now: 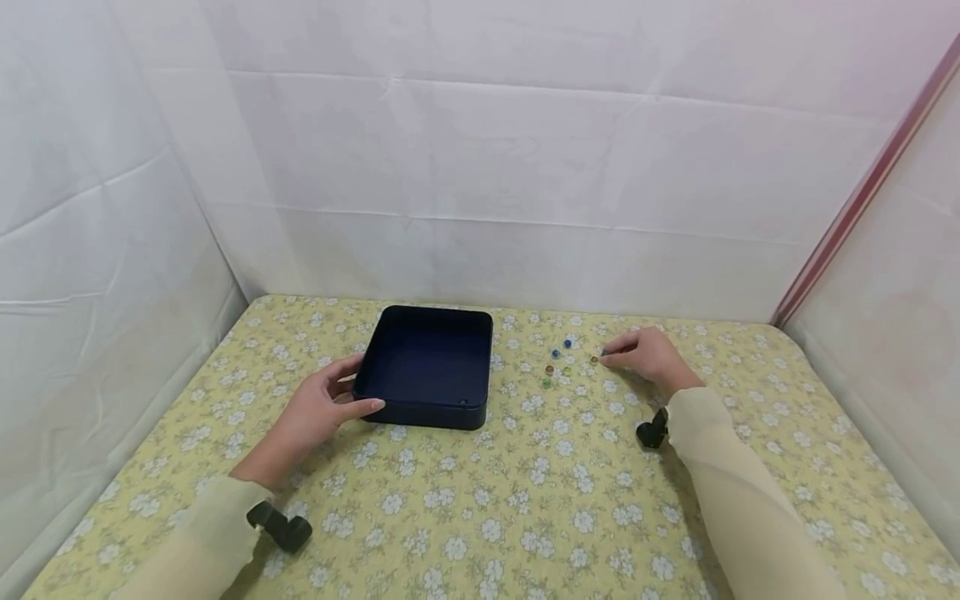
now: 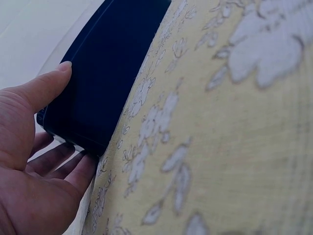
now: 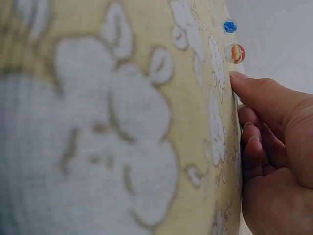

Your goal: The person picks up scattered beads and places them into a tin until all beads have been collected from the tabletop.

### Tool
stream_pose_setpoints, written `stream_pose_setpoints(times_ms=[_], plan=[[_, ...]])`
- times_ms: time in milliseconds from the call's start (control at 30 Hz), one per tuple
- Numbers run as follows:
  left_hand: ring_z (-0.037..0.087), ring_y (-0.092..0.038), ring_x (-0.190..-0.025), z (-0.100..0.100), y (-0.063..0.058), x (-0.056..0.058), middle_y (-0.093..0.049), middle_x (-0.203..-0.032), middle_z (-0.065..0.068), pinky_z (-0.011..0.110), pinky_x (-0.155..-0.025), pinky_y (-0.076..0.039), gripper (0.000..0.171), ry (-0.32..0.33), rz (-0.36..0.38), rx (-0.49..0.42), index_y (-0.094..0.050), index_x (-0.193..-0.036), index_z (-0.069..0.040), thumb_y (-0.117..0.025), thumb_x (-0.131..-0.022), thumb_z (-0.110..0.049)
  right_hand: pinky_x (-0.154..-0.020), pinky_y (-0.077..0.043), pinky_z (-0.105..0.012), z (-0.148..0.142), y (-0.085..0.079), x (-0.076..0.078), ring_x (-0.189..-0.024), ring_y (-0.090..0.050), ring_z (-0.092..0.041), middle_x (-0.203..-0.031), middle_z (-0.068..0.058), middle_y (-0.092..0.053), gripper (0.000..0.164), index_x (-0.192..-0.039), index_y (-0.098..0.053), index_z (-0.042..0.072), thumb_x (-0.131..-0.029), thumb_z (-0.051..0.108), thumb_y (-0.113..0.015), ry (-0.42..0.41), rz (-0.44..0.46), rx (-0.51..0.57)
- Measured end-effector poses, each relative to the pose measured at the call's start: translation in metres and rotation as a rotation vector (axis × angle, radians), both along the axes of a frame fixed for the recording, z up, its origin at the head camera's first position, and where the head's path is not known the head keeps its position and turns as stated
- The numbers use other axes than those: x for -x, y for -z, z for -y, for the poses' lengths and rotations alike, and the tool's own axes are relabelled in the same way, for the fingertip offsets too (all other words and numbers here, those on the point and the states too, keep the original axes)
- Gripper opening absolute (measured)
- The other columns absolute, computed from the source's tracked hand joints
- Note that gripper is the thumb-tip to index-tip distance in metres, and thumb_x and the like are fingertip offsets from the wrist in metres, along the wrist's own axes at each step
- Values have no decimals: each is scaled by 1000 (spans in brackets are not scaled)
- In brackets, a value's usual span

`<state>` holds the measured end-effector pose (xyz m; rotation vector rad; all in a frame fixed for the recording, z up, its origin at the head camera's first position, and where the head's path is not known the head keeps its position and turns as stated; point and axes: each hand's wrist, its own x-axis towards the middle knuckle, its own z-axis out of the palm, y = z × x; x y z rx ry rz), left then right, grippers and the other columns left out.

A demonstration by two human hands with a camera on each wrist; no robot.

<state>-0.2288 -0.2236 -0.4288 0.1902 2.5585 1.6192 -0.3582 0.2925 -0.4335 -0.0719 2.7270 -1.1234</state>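
Note:
A dark navy square tray point(image 1: 423, 354) with raised walls sits on the cloth, left of centre in the head view. My left hand point(image 1: 324, 403) grips its near left corner, thumb on the front wall and fingers along the left side. One small marble point(image 1: 462, 402) shows inside by the near right corner. To the right of the tray, several glass marbles lie loose, among them a blue marble point(image 1: 567, 343) and an orange-streaked marble point(image 3: 235, 53). Beside them my right hand point(image 1: 641, 357) pinches a dark bluish marble point(image 1: 604, 352), mostly hidden by the fingertips.
A yellow cloth with white flowers point(image 1: 457, 517) covers the table. White sheets point(image 1: 480, 167) hang behind and at both sides. A red strip point(image 1: 862, 196) runs up the right corner. Each sleeve carries a black wrist mount point(image 1: 279, 527).

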Motion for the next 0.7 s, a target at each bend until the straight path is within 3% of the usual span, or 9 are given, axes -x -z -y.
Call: stream_pose_setpoints(times_ms=[700], plan=[[39,-46,-144,1,1,0,-32,-167,14,39,-99,-58,93,5,5,-14,-30,-163,-18,-81,-89,-40,-98,-56,-48,4,-2,-9,-117,-65,-32,-133,-14,-67,35,-120,-77,14,-92,34,-79,39,-18,34]])
